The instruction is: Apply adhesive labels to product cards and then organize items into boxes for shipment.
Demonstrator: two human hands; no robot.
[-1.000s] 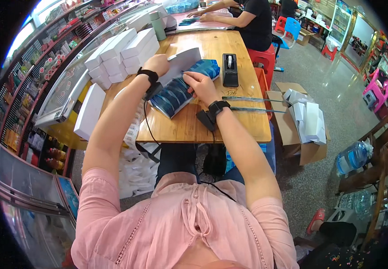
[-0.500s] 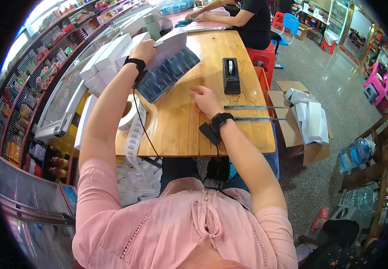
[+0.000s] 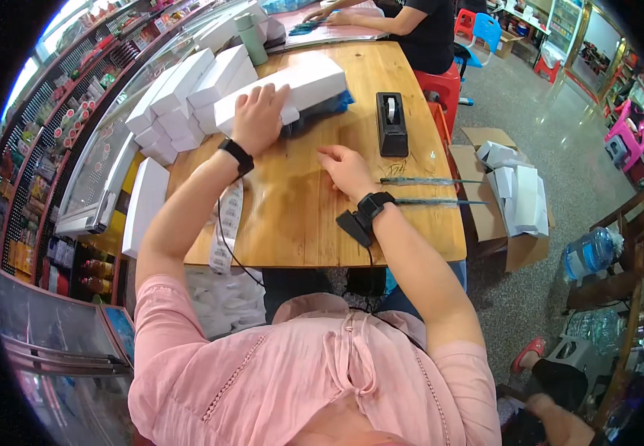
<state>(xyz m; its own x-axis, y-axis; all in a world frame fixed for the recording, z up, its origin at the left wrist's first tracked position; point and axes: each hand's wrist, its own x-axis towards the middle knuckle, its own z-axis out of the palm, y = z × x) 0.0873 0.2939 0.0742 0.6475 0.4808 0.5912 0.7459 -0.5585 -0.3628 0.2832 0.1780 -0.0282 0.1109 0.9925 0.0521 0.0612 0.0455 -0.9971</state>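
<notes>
My left hand [image 3: 259, 123] lies over a long white box [image 3: 300, 83], its fingers gripping the near end. The box is tipped over, and dark blue plastic-wrapped pieces [image 3: 326, 108] show beneath its right side; what is still inside is hidden. To the right, my right hand [image 3: 348, 169] rests near the middle of the wooden table [image 3: 292, 215], half curled with nothing visible in it. Two thin wrapped dark sticks [image 3: 433, 201] lie beside my right wrist. A strip of printed labels [image 3: 227, 230] hangs over the near edge by my left forearm.
A black tape dispenser [image 3: 392, 134] stands at the right. White boxes [image 3: 181, 89] are stacked at the left, near a green bottle [image 3: 250, 39]. A cardboard carton [image 3: 478, 193] with white boxes stands on the floor. Another person [image 3: 419, 30] works at the far table.
My left hand has turned the open box over, so its white face is up and the dark pieces are mostly covered. My right hand has barely moved.
</notes>
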